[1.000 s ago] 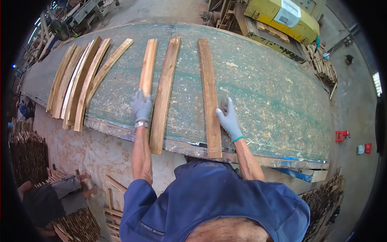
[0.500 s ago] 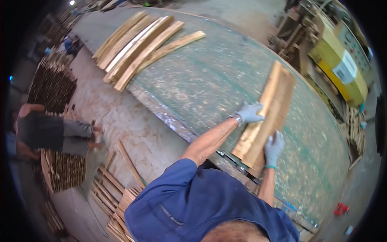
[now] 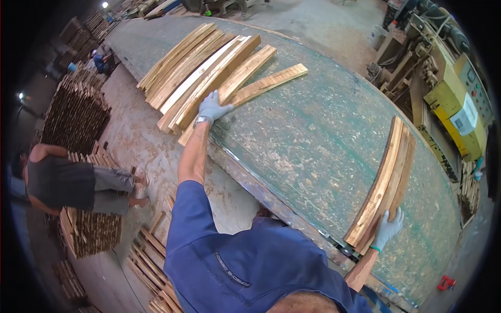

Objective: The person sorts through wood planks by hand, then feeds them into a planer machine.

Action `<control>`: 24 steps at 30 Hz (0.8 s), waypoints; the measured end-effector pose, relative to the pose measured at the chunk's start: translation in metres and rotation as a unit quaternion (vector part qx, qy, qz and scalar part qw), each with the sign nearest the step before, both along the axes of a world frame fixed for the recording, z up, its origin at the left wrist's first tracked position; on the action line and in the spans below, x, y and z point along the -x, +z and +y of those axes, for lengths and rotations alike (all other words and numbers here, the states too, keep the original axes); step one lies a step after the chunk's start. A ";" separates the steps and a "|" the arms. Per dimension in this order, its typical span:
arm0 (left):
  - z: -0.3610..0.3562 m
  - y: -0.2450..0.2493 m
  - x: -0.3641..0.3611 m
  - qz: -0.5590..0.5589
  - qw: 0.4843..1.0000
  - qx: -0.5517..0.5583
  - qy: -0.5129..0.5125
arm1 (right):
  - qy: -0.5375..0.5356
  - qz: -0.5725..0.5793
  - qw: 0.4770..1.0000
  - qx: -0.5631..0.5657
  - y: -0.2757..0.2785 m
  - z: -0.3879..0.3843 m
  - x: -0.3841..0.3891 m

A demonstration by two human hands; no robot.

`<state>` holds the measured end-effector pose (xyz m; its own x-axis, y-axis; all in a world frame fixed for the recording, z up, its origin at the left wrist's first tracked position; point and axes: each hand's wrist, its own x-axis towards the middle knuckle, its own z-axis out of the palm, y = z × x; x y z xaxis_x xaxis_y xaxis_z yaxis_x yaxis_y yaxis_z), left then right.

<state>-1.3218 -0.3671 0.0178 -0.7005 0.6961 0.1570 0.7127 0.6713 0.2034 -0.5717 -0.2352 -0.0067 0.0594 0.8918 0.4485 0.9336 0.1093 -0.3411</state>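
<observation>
My left hand (image 3: 213, 108), in a grey glove, lies over a curved wooden board (image 3: 245, 74) in the group at the table's left edge. Its thumb is spread away from the fingers. The glove hides part of that board. Beneath the board's middle, another wooden strip (image 3: 271, 83) slants out to the right. My right hand (image 3: 389, 229), also gloved, rests against the right side of a few curved boards (image 3: 383, 190) lying side by side, close to their near end. Its fingers are stretched out.
The boards lie on a large, worn green table (image 3: 313, 135). A yellow machine (image 3: 454, 115) stands beyond its right side. Left of the table are a person (image 3: 62, 177), stacked boards (image 3: 75, 112) and loose strips (image 3: 148, 261) on the floor. A red tool (image 3: 446, 283) is at lower right.
My left hand has left the boards at right and moved to the left group. Those right-hand boards now lie farther right, closely side by side, with my right hand still beside them.
</observation>
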 end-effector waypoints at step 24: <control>0.140 -0.002 -0.345 -0.410 0.894 -0.138 -0.112 | 0.071 0.101 0.992 -0.006 0.017 -0.049 0.156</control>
<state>-0.9767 -0.2272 0.0155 -0.5071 0.8473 -0.1580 0.3575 0.3735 0.8560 -0.7275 -0.2846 0.0107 0.0229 0.8925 0.4505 0.8207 0.2405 -0.5182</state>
